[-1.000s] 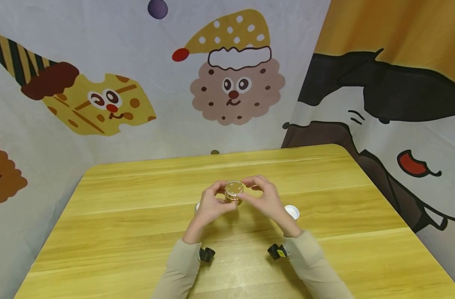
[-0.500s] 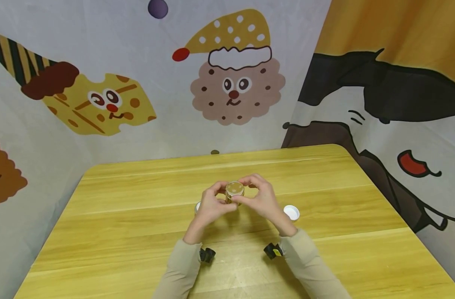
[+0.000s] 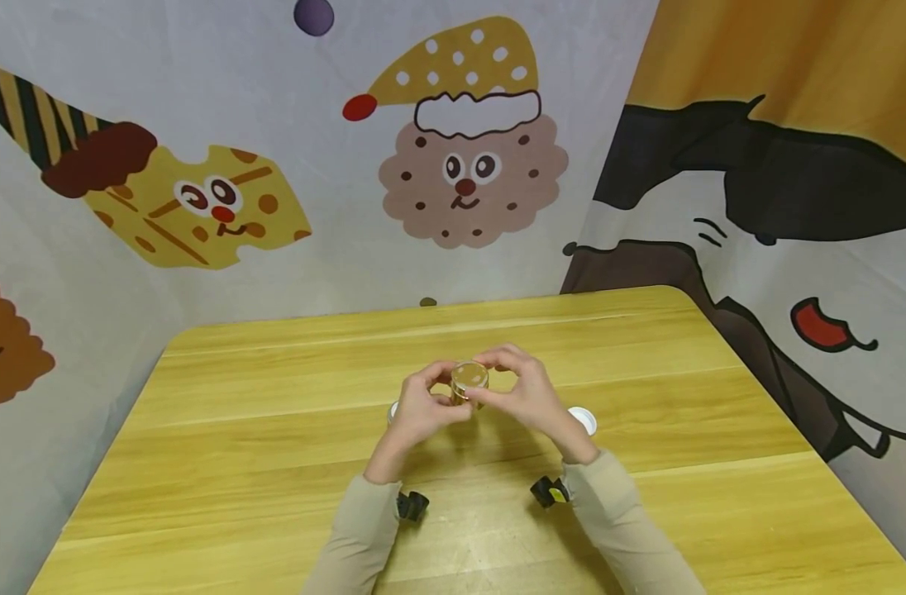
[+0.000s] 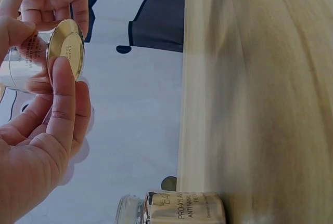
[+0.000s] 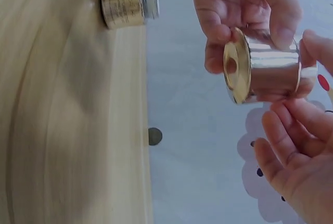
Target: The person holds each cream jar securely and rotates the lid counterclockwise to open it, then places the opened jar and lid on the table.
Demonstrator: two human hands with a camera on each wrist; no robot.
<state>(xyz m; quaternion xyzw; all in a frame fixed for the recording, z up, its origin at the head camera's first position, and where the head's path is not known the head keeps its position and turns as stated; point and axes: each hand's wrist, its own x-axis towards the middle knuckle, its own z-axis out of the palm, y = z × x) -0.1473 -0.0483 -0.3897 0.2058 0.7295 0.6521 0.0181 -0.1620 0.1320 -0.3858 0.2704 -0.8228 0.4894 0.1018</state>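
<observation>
Between both hands, above the table, is a shiny gold jar (image 3: pixel 469 378). The left hand (image 3: pixel 421 409) grips its lower part, with a finger along the gold round underside (image 4: pixel 73 50). With thumb and fingertips the right hand (image 3: pixel 526 398) pinches the jar's upper rim. In the right wrist view the left hand (image 5: pixel 247 3) and right hand (image 5: pixel 307 161) hold the jar (image 5: pixel 273 68) from opposite sides. A second gold jar (image 4: pixel 187 208), with a clear threaded neck and no lid on it, stands on the table, mostly hidden behind the left wrist in the head view.
A round white lid-like piece (image 3: pixel 583 420) lies on the wooden table (image 3: pixel 274 463) beside the right wrist. Behind the table hangs a cloth (image 3: pixel 334 207) with cartoon prints. Small black devices (image 3: pixel 412 506) sit at both wrists.
The right thumb and fingers have shifted left around the jar's top, then slightly back right. The held jar has moved a little to the right; the left hand has hardly moved.
</observation>
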